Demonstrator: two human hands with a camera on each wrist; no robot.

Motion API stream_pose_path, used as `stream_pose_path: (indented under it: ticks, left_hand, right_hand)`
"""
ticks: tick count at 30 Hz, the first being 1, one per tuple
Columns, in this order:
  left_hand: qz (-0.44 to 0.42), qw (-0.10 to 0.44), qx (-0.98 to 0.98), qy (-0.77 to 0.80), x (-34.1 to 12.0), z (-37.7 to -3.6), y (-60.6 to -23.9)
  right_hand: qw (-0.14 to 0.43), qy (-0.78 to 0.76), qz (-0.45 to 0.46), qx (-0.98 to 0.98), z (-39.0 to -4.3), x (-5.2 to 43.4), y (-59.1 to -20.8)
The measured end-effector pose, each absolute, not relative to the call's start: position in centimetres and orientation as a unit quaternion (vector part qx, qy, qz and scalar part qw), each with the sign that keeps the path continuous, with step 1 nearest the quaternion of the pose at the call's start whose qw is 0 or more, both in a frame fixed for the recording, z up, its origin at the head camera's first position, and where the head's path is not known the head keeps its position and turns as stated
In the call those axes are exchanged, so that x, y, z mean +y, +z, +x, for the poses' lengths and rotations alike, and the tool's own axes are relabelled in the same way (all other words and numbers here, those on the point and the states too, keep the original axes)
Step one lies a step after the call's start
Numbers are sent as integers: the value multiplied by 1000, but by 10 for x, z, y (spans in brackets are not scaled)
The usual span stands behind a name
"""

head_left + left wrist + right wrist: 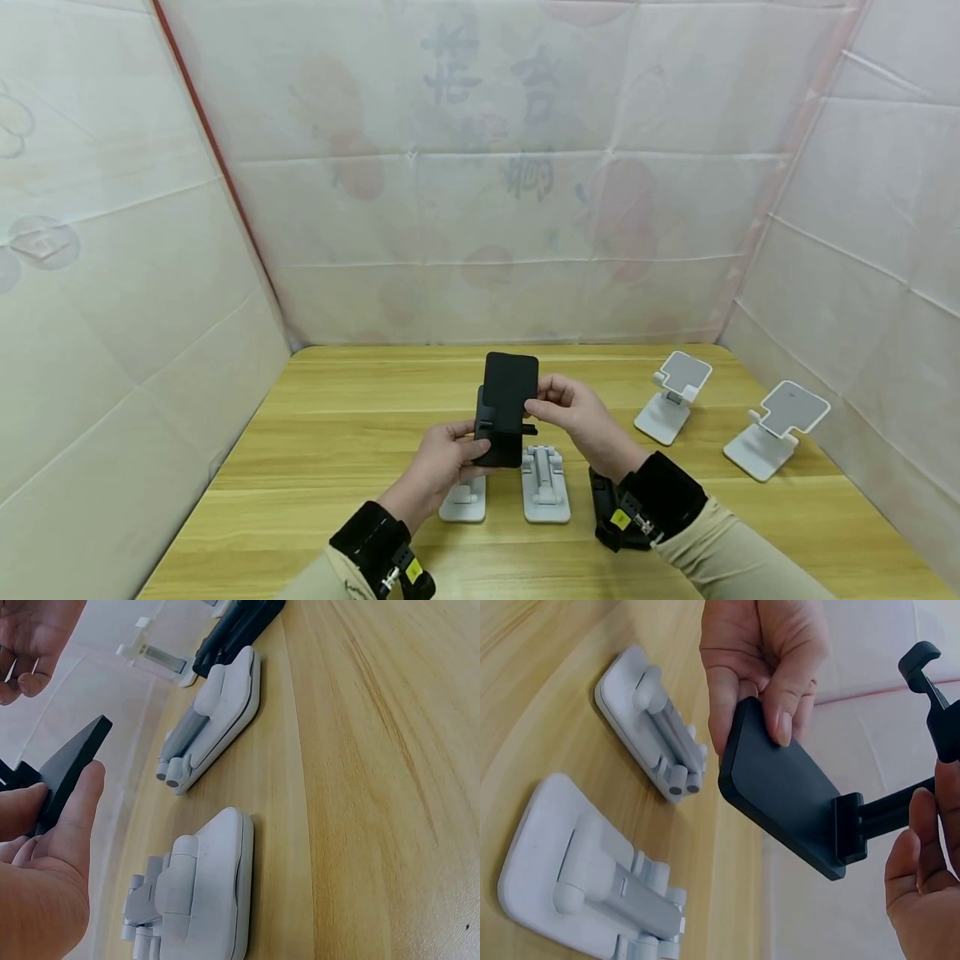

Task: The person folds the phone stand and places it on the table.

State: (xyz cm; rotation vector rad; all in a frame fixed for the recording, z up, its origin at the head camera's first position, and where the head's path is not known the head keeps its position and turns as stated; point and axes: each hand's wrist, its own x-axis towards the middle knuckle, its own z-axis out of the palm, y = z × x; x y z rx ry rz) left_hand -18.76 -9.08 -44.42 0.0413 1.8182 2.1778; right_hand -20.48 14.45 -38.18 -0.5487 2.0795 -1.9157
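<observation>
Wrist bands: nearest the head camera, below both hands.
Black stand (504, 408): held above the table (337, 433), over two folded white stands (545, 485).
Left hand (442, 467): pinches the base plate's lower end.
Right hand (573, 412): fingers curled round the upper arm.
Advice: probably steady the base and swing the arm slowly about its hinge.

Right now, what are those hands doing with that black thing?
A person holds a black phone stand above a wooden table with both hands. The left hand grips its lower end and the right hand pinches its side. It is partly unfolded. Two folded white stands lie flat underneath, and two open white stands sit to the right.
</observation>
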Motion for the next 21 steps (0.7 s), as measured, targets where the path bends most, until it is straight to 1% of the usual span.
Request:
stream_pose_path:
  ticks: [8, 21]
  left_hand:
    - [24, 153, 629, 762, -92, -188, -447]
    - [29, 158, 629, 760, -94, -188, -445]
  right_hand:
    - [129, -635, -199, 735, -203, 147, -380]
    - [97, -601, -213, 764, -203, 143, -378]
